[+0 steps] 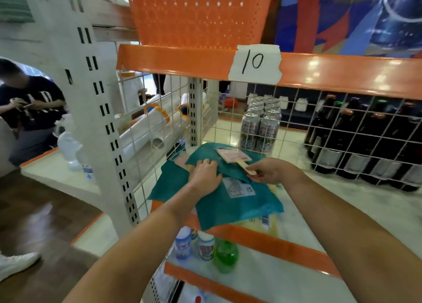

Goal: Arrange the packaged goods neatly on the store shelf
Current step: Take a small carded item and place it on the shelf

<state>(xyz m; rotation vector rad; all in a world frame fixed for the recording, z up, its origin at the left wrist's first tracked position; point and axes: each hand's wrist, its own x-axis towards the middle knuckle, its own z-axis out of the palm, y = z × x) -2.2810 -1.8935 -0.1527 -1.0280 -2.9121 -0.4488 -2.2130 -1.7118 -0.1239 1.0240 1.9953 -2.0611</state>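
Observation:
Several flat teal packages (235, 207) lie stacked on the white shelf (342, 213) with an orange front edge. A yellow package (260, 226) shows beneath them at the front. My left hand (205, 177) rests on the top of the teal stack with its fingers curled at a package edge. My right hand (267, 172) pinches the tan handle end of a small pink packaged item (233, 156) that lies on the upper teal package. A white label (239, 187) is visible on one teal package.
A wire grid (342, 131) backs the shelf, with cans (260, 129) and dark bottles (365, 147) behind it. An orange basket (198, 14) sits on the shelf above, tagged "10" (253, 61). Small bottles (205, 249) stand on the lower shelf. A person (27, 110) crouches at left.

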